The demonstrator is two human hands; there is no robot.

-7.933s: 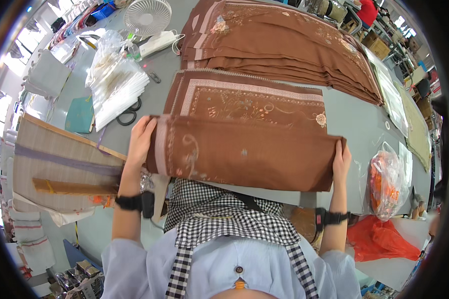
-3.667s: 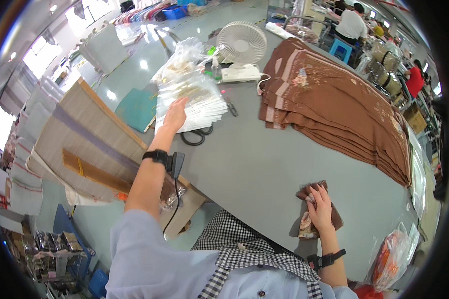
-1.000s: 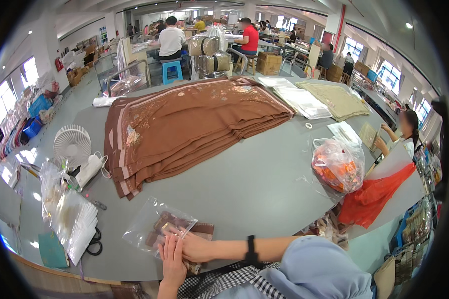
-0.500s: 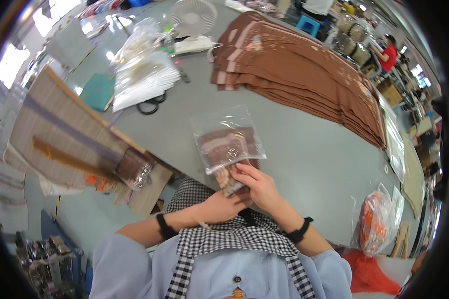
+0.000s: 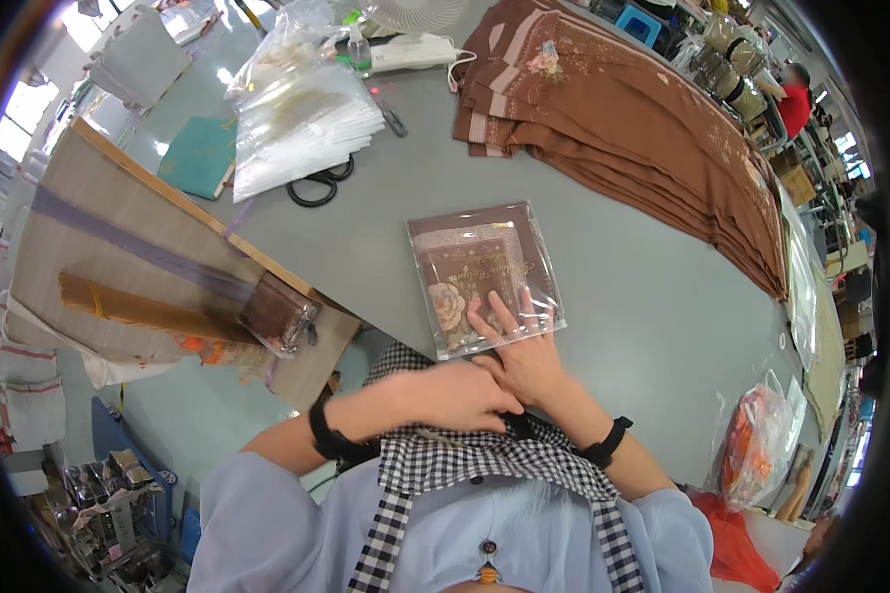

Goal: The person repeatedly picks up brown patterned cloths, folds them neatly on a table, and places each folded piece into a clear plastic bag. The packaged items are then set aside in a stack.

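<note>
A clear plastic bag (image 5: 446, 249) holding a folded brown cloth with a pale border and flower print lies flat on the grey table, just beyond my hands. My right hand (image 5: 526, 361) rests on its near right part, fingers spread over the plastic. Close to the right wrist, at the table's near edge, my left hand (image 5: 470, 393) is curled closed in front of the checked apron (image 5: 494, 465). Whatever its fingers hold, if anything, is hidden.
Brown printed cloths (image 5: 613, 128) are stacked at the far right. Clear bags (image 5: 302, 128), black-handled scissors (image 5: 318, 185) and a teal notebook (image 5: 198, 156) lie far left. A wooden board (image 5: 138, 217) carries another packed brown cloth (image 5: 277, 314). An orange-filled bag (image 5: 752, 445) sits right.
The cloth now fills the bag, which lies flatter and no longer has a loose upper end. My right hand has gone from pinching to spread fingers. The left hand has moved right, off the bag.
</note>
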